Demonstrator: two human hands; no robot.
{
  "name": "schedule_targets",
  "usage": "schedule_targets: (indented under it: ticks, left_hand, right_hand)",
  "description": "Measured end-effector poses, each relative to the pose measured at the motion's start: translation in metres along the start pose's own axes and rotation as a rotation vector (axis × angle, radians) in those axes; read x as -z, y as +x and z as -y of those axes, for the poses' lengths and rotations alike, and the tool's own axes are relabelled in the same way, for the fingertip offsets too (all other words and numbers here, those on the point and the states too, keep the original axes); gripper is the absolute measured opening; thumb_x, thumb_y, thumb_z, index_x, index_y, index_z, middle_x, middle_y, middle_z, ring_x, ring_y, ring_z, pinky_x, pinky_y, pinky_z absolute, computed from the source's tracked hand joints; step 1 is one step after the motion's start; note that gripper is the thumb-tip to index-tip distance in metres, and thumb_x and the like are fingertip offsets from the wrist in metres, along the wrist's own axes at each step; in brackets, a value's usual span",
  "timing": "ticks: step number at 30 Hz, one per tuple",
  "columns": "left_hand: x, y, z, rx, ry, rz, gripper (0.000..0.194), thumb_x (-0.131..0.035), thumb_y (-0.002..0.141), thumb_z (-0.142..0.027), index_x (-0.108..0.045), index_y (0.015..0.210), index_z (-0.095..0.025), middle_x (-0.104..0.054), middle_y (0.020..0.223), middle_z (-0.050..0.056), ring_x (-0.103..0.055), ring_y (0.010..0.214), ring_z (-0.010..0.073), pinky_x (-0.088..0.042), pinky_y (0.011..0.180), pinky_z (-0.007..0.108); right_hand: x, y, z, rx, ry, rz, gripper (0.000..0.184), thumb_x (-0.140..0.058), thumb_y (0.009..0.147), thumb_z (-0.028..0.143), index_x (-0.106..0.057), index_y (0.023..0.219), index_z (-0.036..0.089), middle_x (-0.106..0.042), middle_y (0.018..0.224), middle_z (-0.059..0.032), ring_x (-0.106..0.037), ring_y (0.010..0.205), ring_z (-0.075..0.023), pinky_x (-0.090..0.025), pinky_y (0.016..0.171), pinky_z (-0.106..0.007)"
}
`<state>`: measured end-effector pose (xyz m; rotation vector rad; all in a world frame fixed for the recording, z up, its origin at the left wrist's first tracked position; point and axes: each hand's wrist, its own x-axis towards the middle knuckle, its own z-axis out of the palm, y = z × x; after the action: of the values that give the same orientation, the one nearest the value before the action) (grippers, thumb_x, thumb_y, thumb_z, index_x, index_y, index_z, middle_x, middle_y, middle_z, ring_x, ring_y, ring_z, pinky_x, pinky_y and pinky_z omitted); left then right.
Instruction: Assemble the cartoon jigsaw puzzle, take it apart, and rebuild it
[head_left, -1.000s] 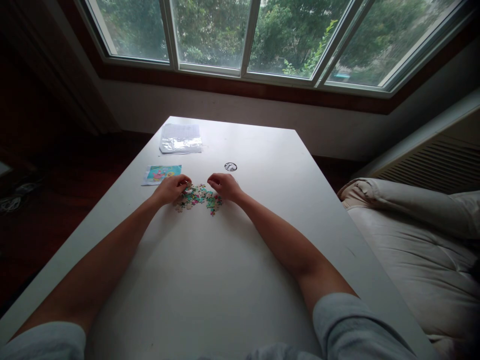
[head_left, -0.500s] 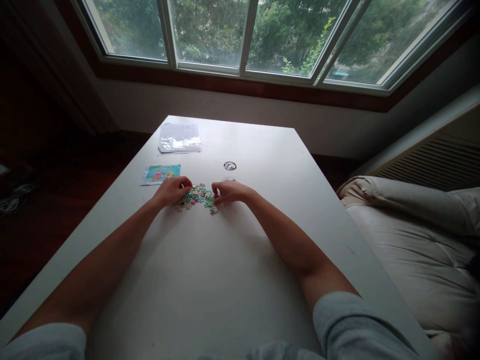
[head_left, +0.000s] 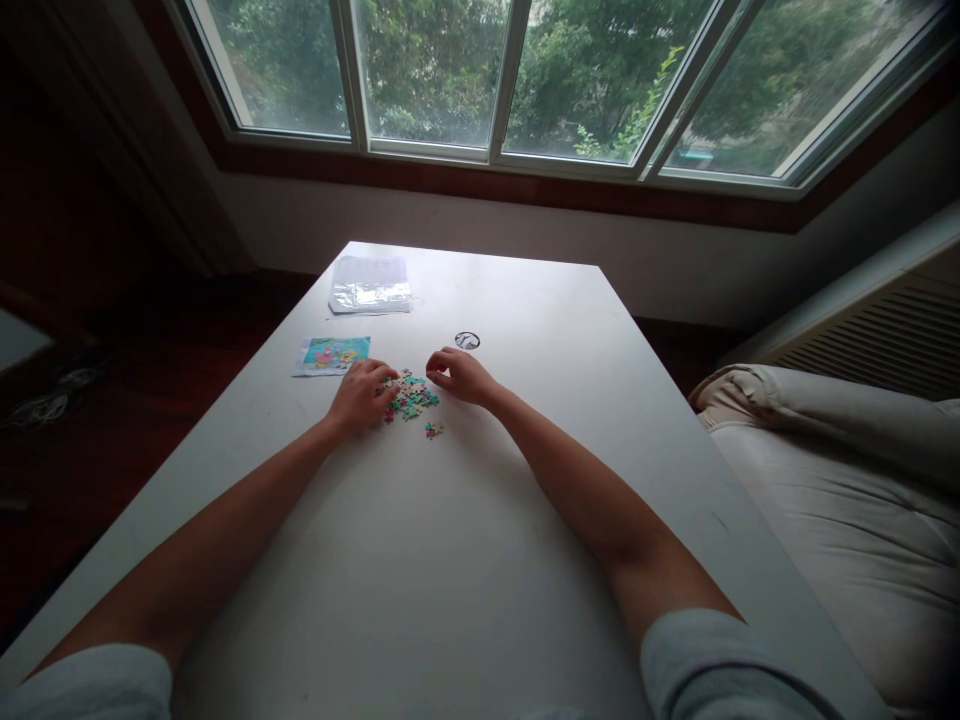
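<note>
A small heap of jigsaw puzzle pieces (head_left: 414, 396), mostly green and turquoise with some pale and pink ones, lies on the white table (head_left: 420, 560). My left hand (head_left: 361, 396) rests at the heap's left side, its fingers reaching over the pieces and slightly apart. To the right of the heap is my right hand (head_left: 461, 376), with fingers curved and a gap between thumb and forefinger; I see nothing held there. A few loose pieces (head_left: 433, 430) form a small cluster just in front of the heap.
Left of the heap lies a colourful cartoon picture sheet (head_left: 335, 354). Behind it is a clear plastic bag (head_left: 370, 286) with papers. A round black-and-white item (head_left: 467, 340) lies beyond my right hand. A pale padded seat (head_left: 825, 480) stands along the right.
Both hands have shifted around the heap, and the pieces are gathered more compactly. My right hand has drawn off the pieces, leaving a small cluster apart in front. The view has tilted slightly.
</note>
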<state>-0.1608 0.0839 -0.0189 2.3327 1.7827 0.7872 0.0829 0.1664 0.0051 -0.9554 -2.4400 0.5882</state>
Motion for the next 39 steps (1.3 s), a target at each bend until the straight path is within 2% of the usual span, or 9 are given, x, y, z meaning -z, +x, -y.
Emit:
schedule_targets:
  ticks: [5,8,11,15,19,26,30,33,39]
  left_hand:
    - [-0.011,-0.008,-0.006,0.014,0.014,0.095,0.053,-0.055,0.095,-0.055,-0.059,0.136,-0.022,-0.051,0.149,0.013,-0.043,0.141,0.0317,-0.033,0.119,0.050]
    - [-0.016,-0.013,-0.015,-0.037,0.006,0.143,0.061,-0.055,0.094,-0.058,-0.052,0.144,-0.024,-0.047,0.154,0.012,-0.038,0.145,0.0320,-0.029,0.122,0.051]
    - [-0.021,-0.015,-0.023,-0.086,0.010,0.150,0.062,-0.056,0.093,-0.057,-0.050,0.146,-0.025,-0.043,0.158,0.011,-0.035,0.148,0.0320,-0.026,0.124,0.051]
    - [-0.027,-0.009,-0.027,-0.078,-0.005,0.130,0.056,-0.048,0.097,-0.046,-0.048,0.148,-0.022,-0.042,0.158,0.012,-0.033,0.149,0.0292,-0.026,0.125,0.049]
    - [-0.032,0.004,-0.026,-0.025,-0.047,0.041,0.051,-0.041,0.098,-0.037,-0.050,0.144,-0.017,-0.046,0.154,0.013,-0.037,0.145,0.0275,-0.027,0.125,0.047]
    - [-0.027,0.017,-0.027,0.093,-0.138,-0.098,0.045,-0.045,0.092,-0.030,-0.059,0.133,-0.018,-0.059,0.136,0.012,-0.050,0.131,0.0276,-0.039,0.116,0.045]
    - [-0.025,0.002,-0.029,0.058,-0.005,-0.061,0.046,-0.055,0.089,-0.035,-0.060,0.133,-0.022,-0.053,0.146,0.012,-0.042,0.140,0.0315,-0.031,0.121,0.049]
    - [-0.025,-0.011,-0.034,0.031,0.095,0.017,0.066,-0.061,0.088,-0.052,-0.049,0.147,-0.025,-0.040,0.159,0.013,-0.029,0.149,0.0369,-0.023,0.123,0.057]
    - [-0.031,-0.005,-0.053,0.068,0.244,0.178,0.089,-0.047,0.086,-0.079,-0.028,0.161,-0.034,-0.014,0.171,0.011,-0.008,0.157,0.0399,-0.012,0.121,0.069]
  right_hand:
    - [-0.007,-0.022,-0.010,0.176,-0.072,0.099,0.033,-0.064,0.096,0.035,-0.068,0.125,0.021,-0.060,0.138,-0.0143,-0.055,0.128,-0.0262,-0.044,0.108,-0.043]
    - [-0.011,-0.046,-0.011,0.238,-0.083,0.156,0.063,-0.065,0.095,0.045,-0.048,0.150,0.021,-0.046,0.156,-0.0181,-0.046,0.142,-0.0292,-0.038,0.116,-0.048]
    - [-0.015,-0.065,-0.006,0.244,-0.141,0.166,0.087,-0.066,0.090,0.059,-0.033,0.160,0.019,-0.032,0.164,-0.0194,-0.030,0.153,-0.0317,-0.029,0.123,-0.052]
    - [-0.024,-0.067,0.000,0.172,-0.193,0.150,0.084,-0.054,0.096,0.062,-0.028,0.162,0.017,-0.028,0.166,-0.0177,-0.023,0.156,-0.0304,-0.022,0.127,-0.051]
    - [-0.033,-0.044,-0.002,0.137,-0.208,0.139,0.077,-0.049,0.100,0.058,-0.029,0.161,0.016,-0.028,0.166,-0.0169,-0.021,0.157,-0.0291,-0.019,0.128,-0.049]
    - [-0.035,-0.022,-0.004,0.188,-0.082,0.059,0.060,-0.054,0.101,0.038,-0.039,0.156,0.019,-0.042,0.160,-0.0147,-0.036,0.151,-0.0222,-0.032,0.123,-0.040]
    - [-0.021,-0.042,-0.009,0.109,-0.001,-0.051,0.045,-0.050,0.102,0.034,-0.052,0.146,0.022,-0.052,0.152,-0.0109,-0.047,0.142,-0.0200,-0.037,0.118,-0.039]
    - [-0.006,-0.067,-0.021,0.034,0.036,-0.122,0.038,-0.053,0.100,0.031,-0.060,0.136,0.022,-0.059,0.144,-0.0108,-0.054,0.134,-0.0215,-0.042,0.113,-0.039]
    - [0.014,-0.111,-0.040,-0.086,0.119,-0.247,0.031,-0.057,0.096,0.029,-0.067,0.124,0.023,-0.067,0.128,-0.0098,-0.065,0.105,-0.0215,-0.051,0.094,-0.036]
